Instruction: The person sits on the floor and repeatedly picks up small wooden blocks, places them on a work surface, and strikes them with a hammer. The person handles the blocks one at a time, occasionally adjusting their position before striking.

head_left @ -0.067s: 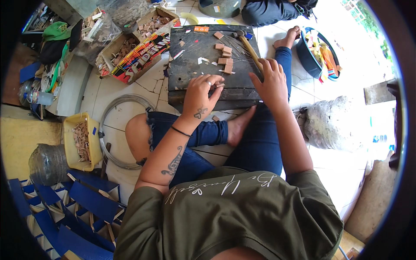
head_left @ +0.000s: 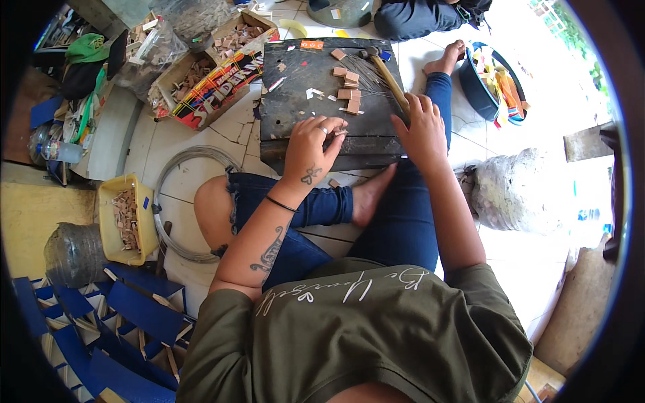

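Note:
My left hand rests at the near edge of a dark, worn work block. Its thumb and fingers pinch a small wooden piece, mostly hidden by the fingers. To the right, my right hand lies at the block's right edge with thumb apart and fingers extended. Its fingertips are at the end of the wooden handle of a hammer, whose head lies toward the far edge. Several small brown wooden blocks sit between the hands and the far side. Thin wires are spread beside the hammer.
At the far left stands a cardboard box of wooden pieces. A yellow bin and a wire coil are on the left. Blue pieces pile up at lower left. A dark tub with colourful scraps stands far right, near a wrapped bundle.
My right hand has shifted slightly to the right along the block's edge. My left hand and the hammer look unmoved.

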The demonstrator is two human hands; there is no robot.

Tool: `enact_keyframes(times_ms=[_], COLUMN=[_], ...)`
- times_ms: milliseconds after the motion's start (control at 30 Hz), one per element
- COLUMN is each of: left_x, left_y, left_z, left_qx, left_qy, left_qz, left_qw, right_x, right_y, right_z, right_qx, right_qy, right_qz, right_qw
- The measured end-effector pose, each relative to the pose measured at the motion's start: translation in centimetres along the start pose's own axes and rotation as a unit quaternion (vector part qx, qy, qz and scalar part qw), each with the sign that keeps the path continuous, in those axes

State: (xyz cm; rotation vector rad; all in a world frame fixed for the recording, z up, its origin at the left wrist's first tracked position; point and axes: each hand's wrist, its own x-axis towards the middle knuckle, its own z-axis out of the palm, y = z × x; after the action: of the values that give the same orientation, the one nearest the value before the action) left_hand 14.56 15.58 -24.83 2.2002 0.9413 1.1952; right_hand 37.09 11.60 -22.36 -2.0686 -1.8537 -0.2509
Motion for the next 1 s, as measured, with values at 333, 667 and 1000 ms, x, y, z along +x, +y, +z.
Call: enact_keyframes(times_ms=[333,667,1000], left_x=[-0.2,-0.6,-0.7], left_y=[0.0,-0.5,-0.6], left_z=[0.8,1.4,1.5], left_qx=[0.050,0.034,0.022], left_qy=[0.049,0.047,0.046], left_qz=[0.058,0.061,0.051], left_qw=[0.996,0.996,0.997], right_x=[-0.3,-9.9,-11.2], right_y=[2.6,-0.7,-2.1], right_z=[0.9,-11.6,-11.9], right_qx=[0.251,0.396,0.283], right_qy=[-0.004,-0.248,-0.151], right_qz=[0.024,0.140,-0.029], right_qw=[0.968,0.873,0.947])
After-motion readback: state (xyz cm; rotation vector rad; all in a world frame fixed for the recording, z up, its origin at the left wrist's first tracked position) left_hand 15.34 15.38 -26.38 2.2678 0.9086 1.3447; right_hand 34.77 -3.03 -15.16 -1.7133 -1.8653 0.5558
